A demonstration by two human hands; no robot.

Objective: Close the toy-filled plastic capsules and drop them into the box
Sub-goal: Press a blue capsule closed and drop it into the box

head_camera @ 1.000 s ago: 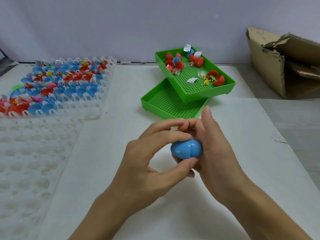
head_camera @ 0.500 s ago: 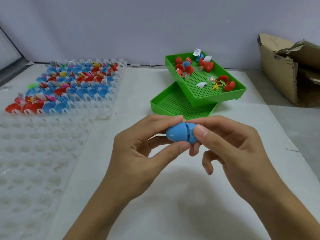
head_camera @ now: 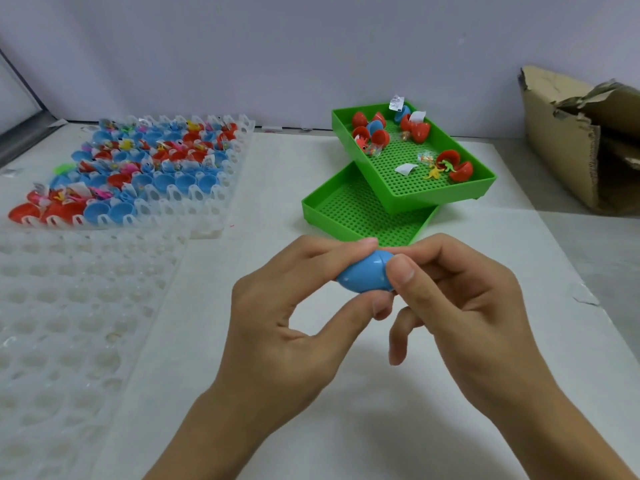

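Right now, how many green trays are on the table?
2: the upper green tray holds open capsules and rests tilted across the lower green tray, beyond the hands. None seems hidden.

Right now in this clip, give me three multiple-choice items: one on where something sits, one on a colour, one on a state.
1. Where does the upper green tray rest?
A. askew on the lower green tray
B. inside the cardboard box
C. on the clear capsule rack

2. What colour is the held capsule?
A. red
B. blue
C. yellow

3. How is that capsule?
A. two separate halves
B. lying on the table
C. halves together, pinched by the left hand and right hand

Answers: 1 A, the upper tray overlaps the lower one at an angle. 2 B, the shell is plain blue. 3 C, only a seam shows, with fingers of both hands on it.
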